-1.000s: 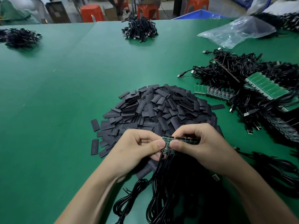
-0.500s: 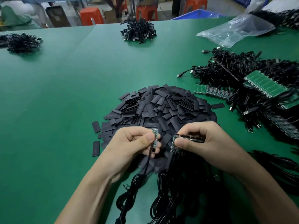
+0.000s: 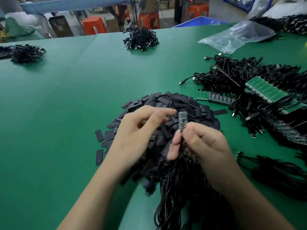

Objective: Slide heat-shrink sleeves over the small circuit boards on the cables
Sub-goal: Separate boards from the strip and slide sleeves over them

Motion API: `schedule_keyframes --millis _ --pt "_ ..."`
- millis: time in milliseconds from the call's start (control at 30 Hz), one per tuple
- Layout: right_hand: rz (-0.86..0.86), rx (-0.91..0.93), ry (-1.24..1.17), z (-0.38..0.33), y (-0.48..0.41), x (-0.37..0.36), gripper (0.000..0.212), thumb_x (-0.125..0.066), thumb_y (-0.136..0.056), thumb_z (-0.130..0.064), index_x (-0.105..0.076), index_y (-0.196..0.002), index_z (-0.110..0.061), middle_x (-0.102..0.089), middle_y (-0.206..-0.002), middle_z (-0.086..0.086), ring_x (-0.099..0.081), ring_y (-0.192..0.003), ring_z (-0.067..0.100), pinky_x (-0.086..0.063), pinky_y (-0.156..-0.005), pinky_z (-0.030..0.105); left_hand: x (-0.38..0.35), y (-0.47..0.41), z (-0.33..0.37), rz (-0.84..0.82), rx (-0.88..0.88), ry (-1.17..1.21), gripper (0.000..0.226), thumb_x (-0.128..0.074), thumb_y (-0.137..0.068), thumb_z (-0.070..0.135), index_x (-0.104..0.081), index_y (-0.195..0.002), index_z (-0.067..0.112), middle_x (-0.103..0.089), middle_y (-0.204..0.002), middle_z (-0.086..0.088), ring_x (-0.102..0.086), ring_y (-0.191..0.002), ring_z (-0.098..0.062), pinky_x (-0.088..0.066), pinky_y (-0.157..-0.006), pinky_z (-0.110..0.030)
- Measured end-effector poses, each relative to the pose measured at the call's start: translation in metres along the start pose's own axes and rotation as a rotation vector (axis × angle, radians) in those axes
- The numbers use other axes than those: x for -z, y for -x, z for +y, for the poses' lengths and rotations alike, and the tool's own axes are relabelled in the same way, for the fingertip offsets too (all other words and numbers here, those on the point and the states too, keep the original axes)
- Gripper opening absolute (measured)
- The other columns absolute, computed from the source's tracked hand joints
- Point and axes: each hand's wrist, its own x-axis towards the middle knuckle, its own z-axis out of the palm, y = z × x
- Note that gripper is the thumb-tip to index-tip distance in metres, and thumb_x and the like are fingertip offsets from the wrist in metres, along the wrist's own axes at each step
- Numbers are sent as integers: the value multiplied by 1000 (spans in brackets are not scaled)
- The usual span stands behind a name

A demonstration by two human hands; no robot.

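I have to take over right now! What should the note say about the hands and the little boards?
The left hand hovers with loose fingers over the pile of black sleeves; it seems to hold nothing, though it is blurred.
The right hand pinches one small circuit board upright, above the cable bundle.
Done: no sleeve on this board; it is bare.
Left: pick a sleeve, slide it over the board, then do the rest, including the green board panels among the cables on the right.
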Motion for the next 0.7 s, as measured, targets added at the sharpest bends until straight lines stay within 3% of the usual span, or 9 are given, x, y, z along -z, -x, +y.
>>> schedule_keyframes --millis 100,200,300,500,633,700 --pt "19 -70 -524 -16 -3 11 32 -45 -98 -33 -64 -77 -20 -50 -54 -5 -49 -44 13 -50 -53 28 -4 -21 -10 99 -18 -477 15 -67 -97 32 -79 -106 32 -71 -92 15 -61 -81 -1 -52 -84 -30" --pt "53 -36 -743 -36 -5 36 35 -36 -103 -32 -55 -78 -17 -29 -52 -8 -27 -38 8 -38 -37 18 -20 -30 -18 56 -14 -749 21 -69 -92 48 -78 -102 32 -67 -89 12 -60 -81 -10 -49 -75 -32" --pt "95 -48 -550 -54 -10 59 34 -39 -102 -33 -53 -75 -19 -26 -50 -9 -21 -37 7 -32 -33 14 -31 -33 -24 33 -20 -884 28 -71 -85 58 -77 -97 33 -66 -89 10 -64 -87 -15 -44 -68 -28" --pt "97 -325 166 -25 -16 56 42 -48 -106 -37 -58 -67 -23 -28 -54 -7 -20 -46 12 -21 -40 19 -33 -35 -28 -21 52 -945 28 -70 -89 53 -75 -110 35 -75 -101 12 -68 -99 -14 -56 -80 -32" --pt "115 -301 483 0 -16 49 43 -45 -105 -47 -56 -74 -20 -33 -58 -2 -31 -53 15 -28 -54 32 -23 -28 -26 20 -29 -985 31 -69 -90 50 -72 -119 38 -73 -108 15 -66 -105 -13 -51 -81 -29" --pt "95 -292 520 3 -16 49 43 -43 -99 -55 -58 -75 -22 -33 -58 -1 -33 -53 17 -28 -56 37 -13 -23 -30 -22 -67 -938 36 -70 -91 44 -70 -125 35 -71 -106 13 -65 -103 -13 -53 -84 -31"
